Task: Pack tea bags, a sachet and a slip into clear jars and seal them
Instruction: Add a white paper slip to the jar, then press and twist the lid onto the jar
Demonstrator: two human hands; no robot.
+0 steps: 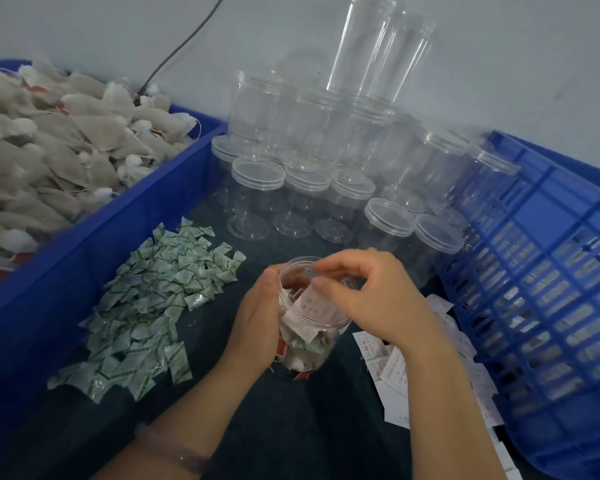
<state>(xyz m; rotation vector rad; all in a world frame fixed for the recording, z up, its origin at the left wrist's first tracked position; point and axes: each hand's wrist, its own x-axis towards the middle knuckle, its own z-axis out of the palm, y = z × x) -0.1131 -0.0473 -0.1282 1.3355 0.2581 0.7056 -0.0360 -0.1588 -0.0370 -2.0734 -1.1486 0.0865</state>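
While my left hand (257, 313) grips the jar (314, 344) at lower centre, my right hand (371, 296) pinches the slip (308, 307); I'd slide it down the wall.

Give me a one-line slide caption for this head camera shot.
Left hand steadies an open clear jar of tea bags while the right hand tucks a paper slip inside.

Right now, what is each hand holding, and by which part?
The left hand grips the jar by its side; the right hand pinches a slip by its upper end.
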